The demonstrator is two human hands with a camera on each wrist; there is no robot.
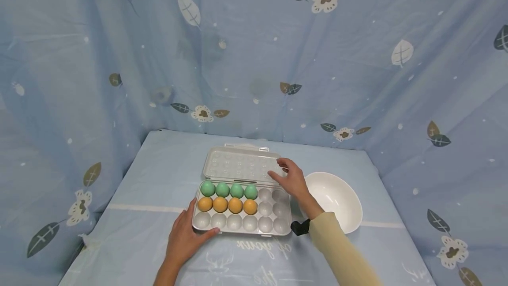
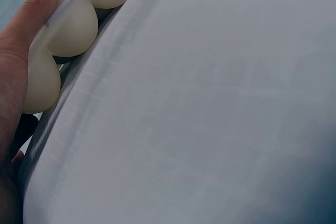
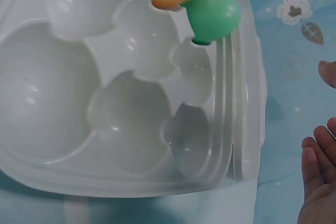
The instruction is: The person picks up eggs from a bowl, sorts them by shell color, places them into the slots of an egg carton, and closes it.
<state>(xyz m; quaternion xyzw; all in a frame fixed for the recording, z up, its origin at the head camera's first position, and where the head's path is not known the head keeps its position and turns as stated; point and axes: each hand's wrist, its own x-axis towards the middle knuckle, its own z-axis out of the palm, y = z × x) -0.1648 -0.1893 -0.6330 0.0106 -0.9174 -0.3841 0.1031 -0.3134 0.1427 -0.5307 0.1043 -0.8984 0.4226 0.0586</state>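
A white plastic egg box (image 1: 274,228) lies with its clear lid (image 1: 238,164) folded back behind it. Green balls (image 1: 222,190) line the left part of its back row, with orange balls (image 1: 220,204) in the row before them. My left hand (image 1: 184,237) holds the box's front left corner, fingers at the side and thumb along the front edge. In the left wrist view, the thumb (image 2: 34,14) lies against the rim. Over the right end of the lid is my right hand (image 1: 293,180), thumb and fingers apart, holding nothing. The right wrist view shows its fingers (image 3: 314,169) at the edge.
To the right of the box stands a white bowl (image 1: 347,197), partly behind my right forearm. A pale blue printed cloth (image 1: 158,189) covers the table, and a patterned curtain (image 1: 246,56) hangs behind and at both sides. A dark strap (image 1: 300,227) shows beside the right wrist.
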